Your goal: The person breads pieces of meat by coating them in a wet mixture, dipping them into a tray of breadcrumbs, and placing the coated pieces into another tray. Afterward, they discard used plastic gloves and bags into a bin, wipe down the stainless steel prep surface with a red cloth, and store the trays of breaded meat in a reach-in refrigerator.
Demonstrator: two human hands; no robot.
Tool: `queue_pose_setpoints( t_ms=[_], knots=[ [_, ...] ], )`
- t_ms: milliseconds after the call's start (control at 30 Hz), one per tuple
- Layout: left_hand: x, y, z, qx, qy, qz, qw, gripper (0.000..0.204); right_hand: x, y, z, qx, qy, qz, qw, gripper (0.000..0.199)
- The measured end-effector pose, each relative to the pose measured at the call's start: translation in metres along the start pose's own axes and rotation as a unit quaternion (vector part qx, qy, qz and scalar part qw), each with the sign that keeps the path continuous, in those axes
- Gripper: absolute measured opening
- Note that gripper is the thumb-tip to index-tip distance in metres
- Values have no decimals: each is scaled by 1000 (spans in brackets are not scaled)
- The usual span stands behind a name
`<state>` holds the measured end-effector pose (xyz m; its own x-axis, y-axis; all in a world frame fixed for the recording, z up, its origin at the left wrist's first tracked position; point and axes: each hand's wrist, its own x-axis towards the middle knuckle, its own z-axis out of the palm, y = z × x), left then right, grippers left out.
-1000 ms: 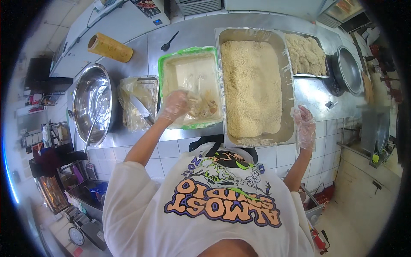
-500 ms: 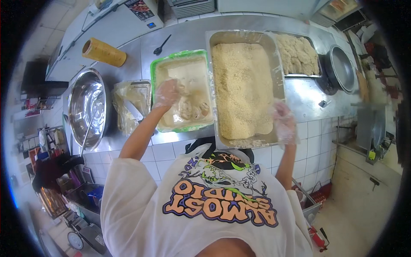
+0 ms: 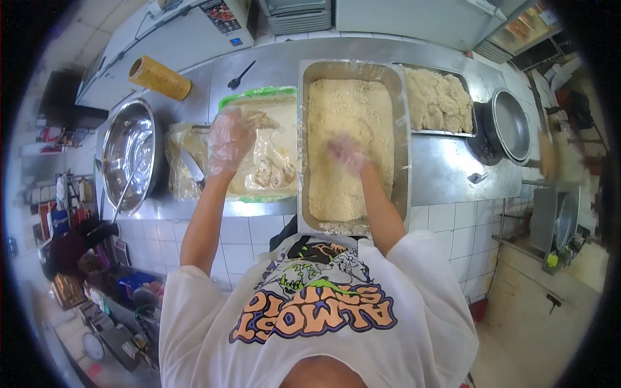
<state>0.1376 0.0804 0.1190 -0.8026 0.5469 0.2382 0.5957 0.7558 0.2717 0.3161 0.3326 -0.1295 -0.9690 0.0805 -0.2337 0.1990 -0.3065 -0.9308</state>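
Note:
My left hand (image 3: 231, 139), in a clear plastic glove, is closed on a batter-coated piece of meat (image 3: 260, 121), raised over the green-rimmed tub (image 3: 259, 92) of pale batter. More wet pieces, which look like chicken (image 3: 275, 173), lie in the batter near the tub's front. My right hand (image 3: 349, 153), also gloved, is over or in the yellowish crumbs (image 3: 336, 194) filling a deep metal pan (image 3: 402, 155). Motion smears its fingers, so their closing cannot be made out.
Left of the tub are a steel bowl (image 3: 111, 158) with a long-handled utensil, a plastic-covered tray (image 3: 183, 152) with a knife, and a film roll (image 3: 158, 79). A black spoon (image 3: 241, 75) lies behind. To the right stand a tray of breaded pieces (image 3: 438, 100) and round pans (image 3: 511, 126).
My left hand has come up out of the tub with a dripping piece. From the pan's right edge, my right hand has moved left over the crumbs. The view has shifted slightly.

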Motion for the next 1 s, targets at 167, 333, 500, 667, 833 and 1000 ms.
queue_pose_setpoints(
  t_ms=[167, 333, 500, 667, 833, 1000],
  knots=[
    [3, 47, -24, 18, 38, 11, 999, 28, -24, -40, -21, 134, 230, 92, 959, 39],
    [14, 84, -9, -23, 77, 60, 995, 26, -96, -86, -23, 12, 210, 98, 973, 44],
    [44, 165, 10, -164, -38, 33, 985, 25, -134, -113, -31, -19, 242, 155, 958, 45],
    [26, 185, 96, -52, -106, 30, 993, 35, -161, -70, -52, 74, 262, 86, 958, 46],
    [-51, 157, 111, -66, -27, 69, 995, 28, -167, -77, -27, -67, 282, 60, 955, 51],
    [-115, 44, 135, -121, 53, -51, 990, 33, -110, -51, -24, -593, 202, 96, 773, 57]
  ],
)
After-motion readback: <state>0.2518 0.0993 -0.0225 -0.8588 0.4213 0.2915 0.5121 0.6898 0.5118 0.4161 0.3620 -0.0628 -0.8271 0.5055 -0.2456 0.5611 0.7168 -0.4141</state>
